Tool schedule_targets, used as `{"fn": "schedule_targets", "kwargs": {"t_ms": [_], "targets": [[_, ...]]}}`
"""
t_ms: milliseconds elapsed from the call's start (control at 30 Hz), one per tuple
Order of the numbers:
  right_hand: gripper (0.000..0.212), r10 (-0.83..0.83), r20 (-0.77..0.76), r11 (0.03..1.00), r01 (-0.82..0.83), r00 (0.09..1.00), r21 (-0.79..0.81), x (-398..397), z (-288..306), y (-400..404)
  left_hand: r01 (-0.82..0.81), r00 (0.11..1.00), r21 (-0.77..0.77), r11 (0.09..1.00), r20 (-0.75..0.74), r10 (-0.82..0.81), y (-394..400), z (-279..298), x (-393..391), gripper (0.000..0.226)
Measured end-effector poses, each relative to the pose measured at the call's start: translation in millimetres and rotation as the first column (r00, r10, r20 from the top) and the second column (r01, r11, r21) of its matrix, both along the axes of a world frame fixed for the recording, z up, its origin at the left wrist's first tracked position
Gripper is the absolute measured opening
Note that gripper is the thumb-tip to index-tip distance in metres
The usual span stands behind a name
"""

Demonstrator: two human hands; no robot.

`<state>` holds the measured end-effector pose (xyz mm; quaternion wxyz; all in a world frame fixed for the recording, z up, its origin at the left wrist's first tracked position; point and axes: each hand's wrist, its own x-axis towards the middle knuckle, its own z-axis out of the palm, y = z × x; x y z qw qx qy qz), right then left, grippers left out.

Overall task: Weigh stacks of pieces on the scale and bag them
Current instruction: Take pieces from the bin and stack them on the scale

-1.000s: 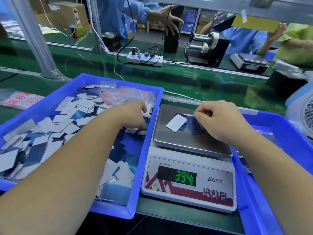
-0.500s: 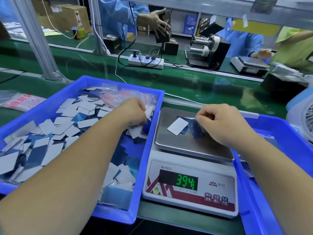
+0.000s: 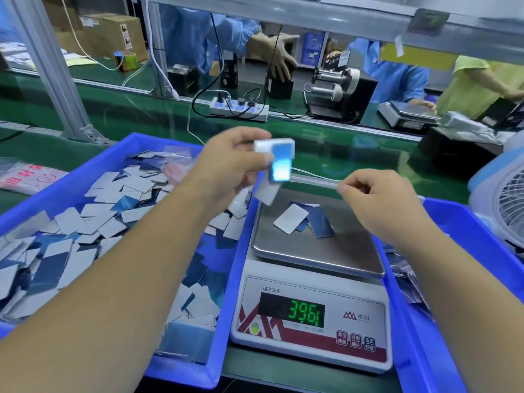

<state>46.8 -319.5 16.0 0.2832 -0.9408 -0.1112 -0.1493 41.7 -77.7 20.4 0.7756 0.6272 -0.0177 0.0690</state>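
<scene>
Gripping a small stack of pieces (image 3: 273,165), the left hand (image 3: 226,171) is raised above the gap between the left bin (image 3: 85,177) and the scale (image 3: 312,279); the stack is pinched between thumb and fingers (image 3: 256,160), white and blue faces showing, motion-blurred. One white piece is seen below the stack, at the far-left corner of the pan; whether it is held or loose cannot be told.

The right hand (image 3: 377,202) is held over the far-right side of the pan (image 3: 326,251), fingers curled, thumb and forefinger pressed together at the tip. Nothing is visibly held in it.

A few pieces on the pan (image 3: 304,221) are lying fanned out: one white face up, the others blue, overlapping. 39.61 is shown on the green display (image 3: 304,310).

The left bin is blue and filled with loose white and blue pieces, with some clear bags at its far end. A second blue bin (image 3: 467,222) is placed just right of the scale, with bagged items partly visible inside. Both bins and the scale are set on the green tabletop (image 3: 326,154). A white fan (image 3: 504,199) is seen at the right edge. A power strip (image 3: 239,107) is lying beyond, and other workers are seen across the line.
</scene>
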Motion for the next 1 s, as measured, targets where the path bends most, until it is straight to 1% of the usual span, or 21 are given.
{"fn": "schedule_targets", "kwargs": {"t_ms": [67,133,233,300,333,467,500,533,567,633,700,767,900,967,1000], "targets": [[0.024,-0.044,0.003,0.998,0.044,0.999,0.034,3.0,0.2,-4.9,0.109,0.993,0.163,0.981,0.036,-0.116,-20.2,-5.2,-4.8,0.034],[0.025,-0.077,-0.013,0.995,0.078,0.997,0.061,5.6,0.0,-9.2,0.137,0.984,0.364,0.921,0.056,-0.169,-35.1,-12.9,-7.2,0.035],[0.024,-0.108,-0.037,0.992,0.11,0.993,0.065,8.4,-0.9,-11.8,0.085,0.972,0.622,0.778,0.119,-0.202,-45.8,-23.1,-7.7,0.033],[0.023,-0.117,-0.046,0.991,0.12,0.992,0.058,9.1,-1.1,-11.8,0.039,0.959,0.727,0.686,0.165,-0.23,-47.1,-26.0,-8.2,0.029],[0.023,-0.118,-0.049,0.991,0.12,0.992,0.057,9.2,-0.9,-11.6,0.023,0.957,0.755,0.655,0.173,-0.234,-46.9,-26.7,-8.1,0.027],[0.024,-0.1,-0.041,0.994,0.102,0.994,0.045,8.2,-0.5,-11.2,-0.02,0.94,0.826,0.563,0.207,-0.27,-43.8,-29.1,-5.8,0.007],[0.024,-0.096,-0.043,0.994,0.098,0.994,0.04,7.8,-0.3,-11.0,-0.021,0.936,0.837,0.546,0.209,-0.283,-43.4,-29.4,-5.0,0.006],[0.024,-0.09,-0.047,0.995,0.092,0.995,0.034,7.6,0.0,-10.7,-0.027,0.935,0.836,0.548,0.215,-0.282,-42.9,-29.9,-4.0,0.008],[0.024,-0.083,-0.052,0.996,0.084,0.995,0.029,7.4,-0.1,-10.5,-0.037,0.938,0.821,0.569,0.225,-0.263,-41.5,-29.8,-3.2,0.01],[0.024,-0.068,-0.071,0.997,0.07,0.995,0.025,6.5,-0.2,-10.5,-0.055,0.952,0.759,0.649,0.236,-0.196,-37.1,-28.4,-2.1,0.015],[0.024,-0.055,-0.091,0.998,0.057,0.994,0.027,5.3,-0.2,-10.1,-0.074,0.966,0.713,0.697,0.226,-0.128,-31.4,-28.1,-0.8,0.018],[0.023,-0.037,-0.101,0.999,0.039,0.994,0.01,3.7,0.0,-8.8,-0.092,0.976,0.712,0.696,0.204,-0.08,-25.2,-28.1,0.5,0.018],[0.023,-0.009,-0.1,1.0,0.007,0.995,-0.018,1.4,-0.2,-6.1,-0.146,0.984,0.698,0.701,0.173,0.032,-12.4,-25.5,4.5,0.026],[0.023,0.005,-0.091,1.0,-0.006,0.996,-0.014,1.0,-1.3,-5.7,-0.169,0.985,0.697,0.697,0.106,0.133,-3.7,-22.8,7.6,0.024],[0.023,0.009,-0.087,1.0,-0.01,0.996,-0.012,1.1,-1.7,-5.6,-0.151,0.983,0.73,0.667,0.042,0.177,1.4,-22.2,8.7,0.022]]}}
